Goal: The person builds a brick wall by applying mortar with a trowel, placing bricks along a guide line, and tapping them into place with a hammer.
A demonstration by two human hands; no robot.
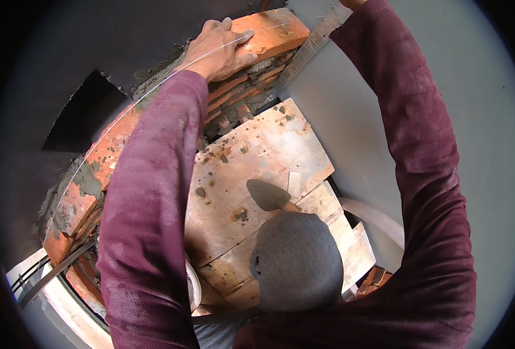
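Observation:
At the top of the view my left hand (pixel 221 51) grips an orange brick (pixel 275 32) at the end of a brick wall, fingers over its top and thumb on the near side. A thin white string (pixel 131 106) runs along the wall, passing over my left hand and the brick. My right hand (pixel 353 3) is almost wholly cut off by the upper edge, above a narrow strip (pixel 315 49) beside the brick; its fingers are hidden. On the boards below lies a trowel (pixel 267 195), its handle mostly covered by my grey-clad knee (pixel 297 262).
Mortar-spattered wooden boards (pixel 228 192) form a platform between the wall and a smooth grey surface (pixel 350 128). More bricks (pixel 115 142) with wet mortar run down the left. A pale bucket rim (pixel 193 285) shows by my left sleeve; several bricks (pixel 374 281) lie lower right.

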